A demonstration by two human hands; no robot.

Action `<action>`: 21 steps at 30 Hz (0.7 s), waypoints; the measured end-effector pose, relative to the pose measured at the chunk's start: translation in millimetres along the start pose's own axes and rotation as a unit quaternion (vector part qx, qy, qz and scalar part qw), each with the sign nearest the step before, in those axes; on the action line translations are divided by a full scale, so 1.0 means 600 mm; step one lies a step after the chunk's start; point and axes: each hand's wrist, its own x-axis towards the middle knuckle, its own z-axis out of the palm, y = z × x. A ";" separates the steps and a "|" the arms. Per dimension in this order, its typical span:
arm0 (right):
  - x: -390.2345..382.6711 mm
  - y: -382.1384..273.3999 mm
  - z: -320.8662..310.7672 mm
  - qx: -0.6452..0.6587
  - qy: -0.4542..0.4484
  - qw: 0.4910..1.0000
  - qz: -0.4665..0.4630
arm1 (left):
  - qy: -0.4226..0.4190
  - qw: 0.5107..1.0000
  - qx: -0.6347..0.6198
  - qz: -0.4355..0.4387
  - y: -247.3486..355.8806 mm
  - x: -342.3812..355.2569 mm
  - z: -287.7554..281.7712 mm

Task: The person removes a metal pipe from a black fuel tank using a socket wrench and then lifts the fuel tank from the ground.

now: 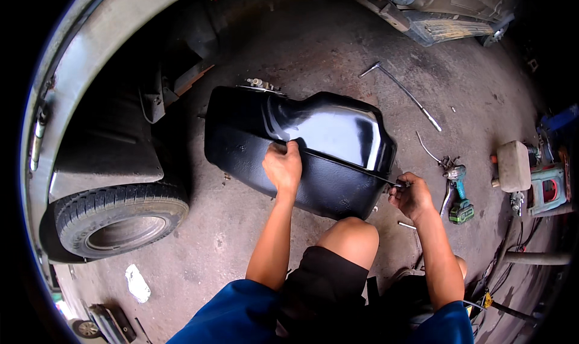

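A glossy black fuel tank [338, 127] lies on the concrete floor before my knees, a raised seam running across it. My left hand [283, 166] is closed on the seam near its middle, thumb on top. At the tank's right corner, where the seam ends, my right hand [414, 196] is closed in a pinch. Its fingers are around a small dark piece that I cannot make out. A pale fitting on a metal plate [259, 85] sticks out at the tank's far left edge.
Right of my right hand lies a teal cordless impact driver [458, 193]. A long T-handle wrench [410, 97] rests farther off. A vehicle's wheel [123, 220] stands at left, a white rag [137, 284] below it. A pale container [514, 166] and a teal stand [550, 189] are far right.
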 end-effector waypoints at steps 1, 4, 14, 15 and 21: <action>0.003 -0.002 0.001 -0.032 0.007 0.999 0.008 | -0.010 1.000 -0.003 -0.014 -0.003 -0.004 -0.002; 0.020 -0.022 0.010 -0.118 0.014 0.992 0.048 | -0.024 0.999 -0.022 -0.041 -0.011 -0.007 -0.004; 0.130 -0.059 0.017 -0.402 0.031 0.915 0.016 | -0.038 0.995 -0.081 -0.051 -0.031 -0.024 -0.020; 0.152 -0.056 0.000 -0.400 0.048 0.915 0.003 | -0.054 0.995 -0.078 -0.043 -0.043 -0.029 -0.019; 0.209 -0.016 -0.045 -0.617 0.153 0.761 -0.125 | -0.192 0.950 -0.198 -0.149 -0.073 0.009 -0.115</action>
